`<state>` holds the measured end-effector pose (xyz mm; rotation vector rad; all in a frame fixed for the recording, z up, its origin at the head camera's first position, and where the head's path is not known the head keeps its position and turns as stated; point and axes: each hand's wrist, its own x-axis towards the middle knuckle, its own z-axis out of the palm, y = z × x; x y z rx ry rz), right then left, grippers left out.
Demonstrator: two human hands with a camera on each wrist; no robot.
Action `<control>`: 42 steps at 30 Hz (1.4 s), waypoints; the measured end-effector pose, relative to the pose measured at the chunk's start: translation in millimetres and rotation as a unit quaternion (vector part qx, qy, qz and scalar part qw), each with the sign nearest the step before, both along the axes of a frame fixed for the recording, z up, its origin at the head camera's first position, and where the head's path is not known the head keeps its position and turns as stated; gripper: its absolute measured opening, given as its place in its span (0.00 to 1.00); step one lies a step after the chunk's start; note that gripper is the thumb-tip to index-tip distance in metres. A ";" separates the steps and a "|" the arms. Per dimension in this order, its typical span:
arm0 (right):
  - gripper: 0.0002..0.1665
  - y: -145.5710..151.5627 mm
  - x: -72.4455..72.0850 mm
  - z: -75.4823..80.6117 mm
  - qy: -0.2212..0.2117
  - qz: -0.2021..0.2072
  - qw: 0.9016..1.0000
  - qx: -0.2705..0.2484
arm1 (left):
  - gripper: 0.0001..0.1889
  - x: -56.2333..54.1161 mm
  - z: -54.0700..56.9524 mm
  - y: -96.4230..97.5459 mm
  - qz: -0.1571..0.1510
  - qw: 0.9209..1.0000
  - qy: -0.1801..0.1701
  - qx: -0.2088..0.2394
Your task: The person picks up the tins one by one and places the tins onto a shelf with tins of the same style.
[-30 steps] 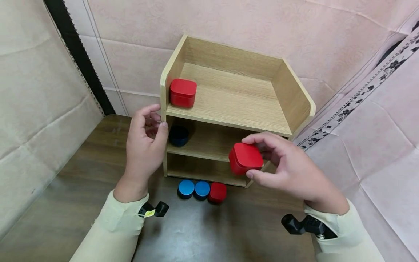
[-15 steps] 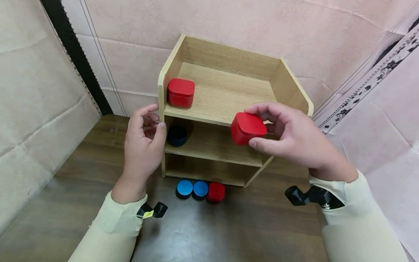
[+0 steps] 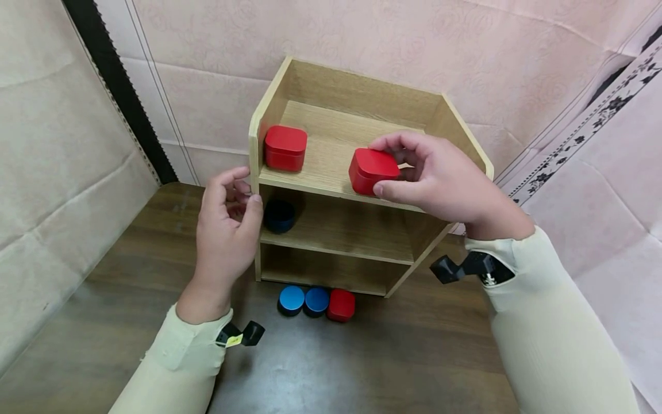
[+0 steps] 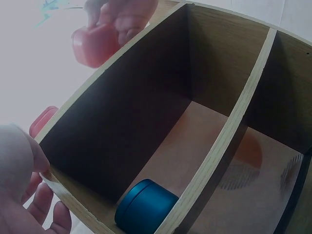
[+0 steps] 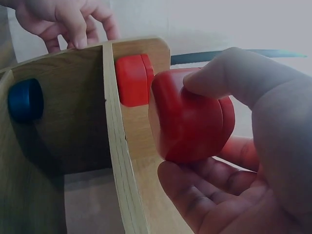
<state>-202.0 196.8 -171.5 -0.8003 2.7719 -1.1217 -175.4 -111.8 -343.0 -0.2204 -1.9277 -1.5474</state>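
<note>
My right hand (image 3: 437, 178) pinches a red square lidded box (image 3: 371, 171) between thumb and fingers, over the front edge of the wooden shelf's (image 3: 336, 184) top board. In the right wrist view the thumb lies on one side of the box and the fingers on the other. Another red lidded box (image 3: 285, 149) sits on the top board against the left side panel. With thumb and fingers, my left hand (image 3: 227, 230) holds the front edge of that panel. Beside it, a round blue tin (image 4: 146, 207) stands in the left corner of the middle compartment.
On the table (image 3: 310, 368) before the shelf, two round blue-lidded tins (image 3: 291, 299) and a smaller-looking red box (image 3: 341, 305) stand in a row. Cloth walls (image 3: 362, 34) enclose the back and sides. The shelf's right side panel (image 3: 460, 126) rises beyond my right hand.
My right hand has raised the red box from in front of the lower compartments up to the top board's front edge, lastly shifting left. The left hand stays on the panel.
</note>
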 end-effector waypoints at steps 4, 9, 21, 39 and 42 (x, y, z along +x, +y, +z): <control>0.31 -6.8 -8.3 0.6 -0.003 -0.010 1.000 0.013 | 0.24 -1.2 -1.3 -0.3 -0.003 1.000 0.000 0.000; 0.30 -16.9 -16.3 -0.5 -0.032 -0.015 0.999 0.004 | 0.24 -2.2 -2.2 -0.6 -0.007 1.000 0.003 0.002; 0.32 -41.1 -33.4 -8.3 -0.026 -0.012 1.000 -0.003 | 0.23 -1.6 -1.8 0.2 -0.011 1.000 0.008 0.005; 0.33 -54.7 -39.7 -9.3 -0.012 -0.022 1.000 0.017 | 0.23 -3.3 -1.3 -2.3 -0.010 1.000 0.005 0.004; 0.33 -55.8 -40.1 -9.7 -0.011 -0.022 0.999 0.021 | 0.23 -3.5 -1.6 -3.6 -0.009 1.000 0.006 0.003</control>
